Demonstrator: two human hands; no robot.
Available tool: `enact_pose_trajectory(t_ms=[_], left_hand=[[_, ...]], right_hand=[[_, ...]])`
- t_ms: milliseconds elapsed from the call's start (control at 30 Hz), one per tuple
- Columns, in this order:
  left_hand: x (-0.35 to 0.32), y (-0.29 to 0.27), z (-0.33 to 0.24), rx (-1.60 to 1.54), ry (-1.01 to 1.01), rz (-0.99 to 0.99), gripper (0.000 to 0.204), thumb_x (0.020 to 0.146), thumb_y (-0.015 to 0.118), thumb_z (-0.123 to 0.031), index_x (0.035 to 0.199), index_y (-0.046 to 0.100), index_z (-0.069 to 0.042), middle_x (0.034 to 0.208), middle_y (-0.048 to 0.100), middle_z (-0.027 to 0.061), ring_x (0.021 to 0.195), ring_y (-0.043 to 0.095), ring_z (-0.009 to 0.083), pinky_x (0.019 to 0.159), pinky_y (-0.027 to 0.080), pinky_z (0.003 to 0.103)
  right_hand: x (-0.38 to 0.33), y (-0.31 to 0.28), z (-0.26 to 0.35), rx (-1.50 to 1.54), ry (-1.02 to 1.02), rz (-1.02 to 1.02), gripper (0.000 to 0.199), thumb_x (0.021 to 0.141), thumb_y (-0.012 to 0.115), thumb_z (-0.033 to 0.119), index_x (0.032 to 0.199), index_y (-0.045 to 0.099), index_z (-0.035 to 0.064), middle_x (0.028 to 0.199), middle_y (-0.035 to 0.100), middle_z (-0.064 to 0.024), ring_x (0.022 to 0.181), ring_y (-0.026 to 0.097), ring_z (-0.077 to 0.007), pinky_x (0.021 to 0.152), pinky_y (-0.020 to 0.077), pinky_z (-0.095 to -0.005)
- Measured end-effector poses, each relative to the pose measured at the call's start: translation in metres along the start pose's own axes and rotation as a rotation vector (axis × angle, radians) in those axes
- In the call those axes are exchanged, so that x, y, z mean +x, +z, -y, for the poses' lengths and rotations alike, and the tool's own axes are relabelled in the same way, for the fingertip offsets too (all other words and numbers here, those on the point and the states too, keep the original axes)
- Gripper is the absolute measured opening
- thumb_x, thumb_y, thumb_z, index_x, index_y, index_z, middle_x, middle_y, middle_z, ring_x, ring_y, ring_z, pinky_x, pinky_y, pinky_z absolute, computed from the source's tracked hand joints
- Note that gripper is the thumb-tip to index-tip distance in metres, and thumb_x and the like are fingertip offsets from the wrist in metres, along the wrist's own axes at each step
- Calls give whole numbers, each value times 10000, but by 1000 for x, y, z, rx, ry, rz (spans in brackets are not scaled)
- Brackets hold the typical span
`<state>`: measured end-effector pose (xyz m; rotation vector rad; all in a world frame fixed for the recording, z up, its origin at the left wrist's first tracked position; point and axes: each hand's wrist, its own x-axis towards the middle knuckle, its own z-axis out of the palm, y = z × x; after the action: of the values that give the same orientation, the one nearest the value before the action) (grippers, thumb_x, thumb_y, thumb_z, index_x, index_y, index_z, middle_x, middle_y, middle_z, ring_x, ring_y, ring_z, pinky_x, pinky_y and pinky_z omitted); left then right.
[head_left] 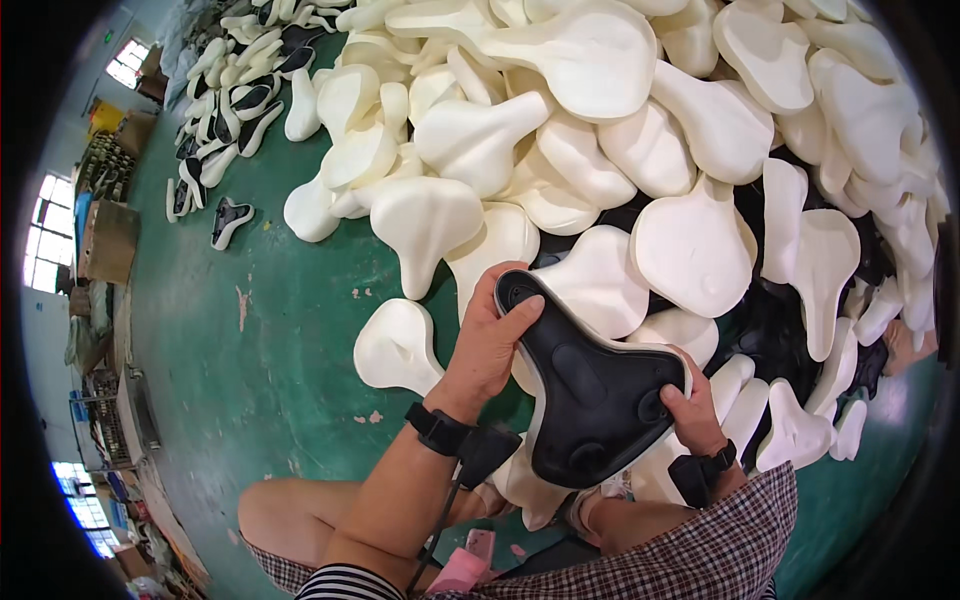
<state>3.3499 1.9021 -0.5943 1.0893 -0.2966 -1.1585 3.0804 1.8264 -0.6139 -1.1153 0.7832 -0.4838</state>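
Note:
Both my hands hold a bicycle saddle [585, 385], its black plastic underside turned up and a pale foam rim showing along the edge. My left hand [482, 345] is closed around the narrow nose, thumb on the black shell. At one corner of the wide rear, my right hand [697, 410] grips the saddle with its thumb pressed on the shell. Just beyond the saddle lies a white foam saddle pad [592, 285], and another foam pad [396, 345] rests on the floor beside my left hand. Straps with small black devices circle both wrists.
A large heap of white foam saddle pads [690, 245] spreads ahead and to the right, with black shells [765, 325] among them. More saddles [225, 110] lie at the far left on the green floor [270, 340]. Boxes [108, 240] line the left wall. Something pink [468, 565] lies near my lap.

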Motion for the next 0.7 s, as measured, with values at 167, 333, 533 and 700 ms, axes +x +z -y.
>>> enact_pose_trajectory(t_ms=[167,333,533,700], left_hand=[[6,1,-1,-129,-148,-51,346,847,685,-85,1141,505,-47,1000,560,21,890,559,102,803,489,253],[8,-1,0,-192,-152,-67,320,833,699,-92,1102,534,-38,960,594,37,854,597,128,775,522,277],[8,11,5,37,68,-148,305,830,704,-90,1092,554,-43,912,599,22,799,577,105,714,493,238],[6,20,-4,515,115,-149,261,835,706,-127,1058,610,-32,909,603,7,807,549,77,718,456,204]], right_hand=[[-1,-3,9,-48,-9,48,624,840,677,257,1338,433,-28,1208,564,-97,1112,521,-165,986,395,-304],[0,-2,13,-67,-16,75,610,846,670,234,1341,432,-31,1215,555,-98,1119,513,-168,991,386,-302],[0,1,-1,-26,-1,-7,593,856,663,237,1342,438,-19,1222,553,-92,1121,508,-166,992,384,-297],[1,-1,-23,261,-23,-240,542,905,603,307,1323,449,-2,1214,564,-95,1106,543,-179,978,426,-320]])
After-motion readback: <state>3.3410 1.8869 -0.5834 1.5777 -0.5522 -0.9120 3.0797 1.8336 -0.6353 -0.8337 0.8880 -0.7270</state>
